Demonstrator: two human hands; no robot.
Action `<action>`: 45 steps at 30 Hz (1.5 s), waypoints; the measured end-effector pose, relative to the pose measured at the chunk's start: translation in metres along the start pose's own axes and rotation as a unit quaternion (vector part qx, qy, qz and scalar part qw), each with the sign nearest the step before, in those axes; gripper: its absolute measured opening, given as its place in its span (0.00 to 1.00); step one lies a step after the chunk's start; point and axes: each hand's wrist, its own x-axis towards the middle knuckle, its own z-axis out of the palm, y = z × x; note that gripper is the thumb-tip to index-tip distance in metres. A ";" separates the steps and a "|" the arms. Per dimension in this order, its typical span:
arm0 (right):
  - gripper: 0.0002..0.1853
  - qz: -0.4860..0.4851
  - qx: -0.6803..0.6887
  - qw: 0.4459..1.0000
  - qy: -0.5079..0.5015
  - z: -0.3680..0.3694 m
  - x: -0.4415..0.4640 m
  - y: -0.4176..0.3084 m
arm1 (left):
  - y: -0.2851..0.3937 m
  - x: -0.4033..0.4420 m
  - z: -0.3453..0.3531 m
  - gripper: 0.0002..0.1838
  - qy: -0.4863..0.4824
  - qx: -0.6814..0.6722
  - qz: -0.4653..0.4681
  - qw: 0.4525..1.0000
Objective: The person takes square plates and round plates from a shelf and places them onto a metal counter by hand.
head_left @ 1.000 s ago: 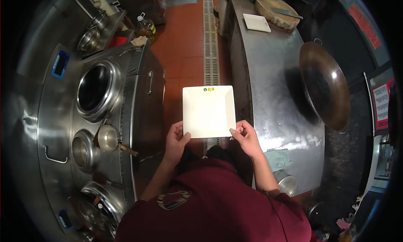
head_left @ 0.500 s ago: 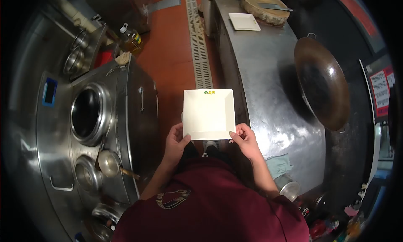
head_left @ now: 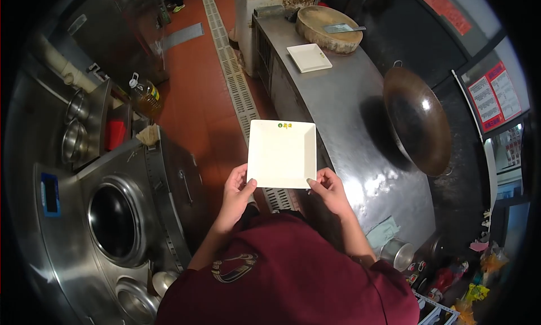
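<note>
Viewpoint swung toward steel counter | my left hand and right hand pinch square plate left of it | carrying needs even grips

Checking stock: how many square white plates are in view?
2: one plate held by the left hand and right hand, the other plate on the metal counter, near the round chopping block.

Light: moderate indoor, source out of frame | Glare: steel countertop, between 3 and 4 o'clock; pinpoint highlight on wok, 2 o'clock | Shadow: dark beneath wok, 3 o'clock | Focus: square white plate fairly crisp, center; wall notice print illegible, between 2 and 3 o'clock | Lens: fisheye bending, corners black
</note>
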 end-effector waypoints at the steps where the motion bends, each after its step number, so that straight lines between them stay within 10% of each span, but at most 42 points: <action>1: 0.05 0.001 -0.002 1.000 0.006 0.011 0.007 -0.004 | 0.004 0.008 -0.011 0.23 -0.004 0.002 0.006 1.000; 19: 0.07 0.031 0.022 0.994 0.106 0.079 0.073 -0.018 | 0.033 0.116 -0.075 0.22 -0.086 0.002 -0.034 0.996; 45: 0.07 0.007 0.153 0.980 0.125 -0.061 0.306 -0.023 | 0.013 0.394 0.019 0.20 -0.135 0.089 -0.062 0.985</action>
